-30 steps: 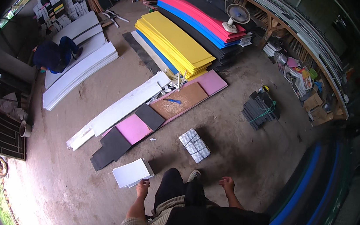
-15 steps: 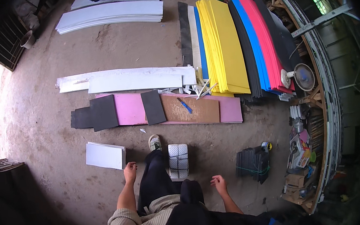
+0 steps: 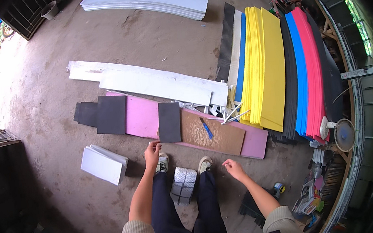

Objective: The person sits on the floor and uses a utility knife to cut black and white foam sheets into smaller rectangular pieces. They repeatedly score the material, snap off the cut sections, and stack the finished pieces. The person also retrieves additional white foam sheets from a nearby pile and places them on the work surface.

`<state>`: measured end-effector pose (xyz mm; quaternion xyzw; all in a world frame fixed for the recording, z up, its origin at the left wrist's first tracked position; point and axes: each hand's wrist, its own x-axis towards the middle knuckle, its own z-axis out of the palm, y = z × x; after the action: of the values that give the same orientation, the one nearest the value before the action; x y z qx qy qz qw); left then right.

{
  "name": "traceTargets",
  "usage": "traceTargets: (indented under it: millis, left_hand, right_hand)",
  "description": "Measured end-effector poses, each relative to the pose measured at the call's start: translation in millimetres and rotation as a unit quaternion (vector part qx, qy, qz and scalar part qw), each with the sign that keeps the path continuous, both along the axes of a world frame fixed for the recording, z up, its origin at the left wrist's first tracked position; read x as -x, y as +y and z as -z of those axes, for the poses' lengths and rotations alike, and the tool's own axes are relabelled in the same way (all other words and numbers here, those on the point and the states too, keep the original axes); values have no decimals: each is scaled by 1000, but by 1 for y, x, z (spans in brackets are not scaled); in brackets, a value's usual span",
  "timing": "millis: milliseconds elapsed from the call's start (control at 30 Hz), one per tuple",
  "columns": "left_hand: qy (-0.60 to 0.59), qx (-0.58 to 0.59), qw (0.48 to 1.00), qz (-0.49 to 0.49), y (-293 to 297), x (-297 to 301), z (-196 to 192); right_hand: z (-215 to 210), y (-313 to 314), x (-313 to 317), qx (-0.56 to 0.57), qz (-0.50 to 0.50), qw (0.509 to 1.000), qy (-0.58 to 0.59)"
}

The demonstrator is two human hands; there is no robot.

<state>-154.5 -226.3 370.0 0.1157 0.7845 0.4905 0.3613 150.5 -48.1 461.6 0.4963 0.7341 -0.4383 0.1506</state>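
Your left hand [image 3: 152, 151] is hanging open and empty near the black foam piece [image 3: 169, 122]; your right hand [image 3: 234, 169] is hovering open, holding nothing, below the brown board [image 3: 215, 131]

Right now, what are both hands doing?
Left hand: open, empty, near the black foam piece.
Right hand: open, empty.

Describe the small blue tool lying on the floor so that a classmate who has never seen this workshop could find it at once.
Start at the long pink foam sheet on the concrete floor ahead of the person's shoes. A brown board lies on its right part, and the blue utility knife lies on that board. It is the only small blue thing there, slim and slanted.
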Motion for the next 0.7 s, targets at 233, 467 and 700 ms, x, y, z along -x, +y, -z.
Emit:
traceTargets:
  millis: [233, 467, 700]
  left_hand:
    - [12, 67, 996, -57, 33, -48, 151]
    - [178, -4, 983, 39, 120, -29, 287]
    - [264, -138, 949, -103, 196, -7, 340]
  right_hand:
    - [233, 103, 26, 38, 107, 993, 30]
    - [387, 206, 87, -49, 117, 983, 130]
    - [492, 262, 139, -146, 340, 921, 120]
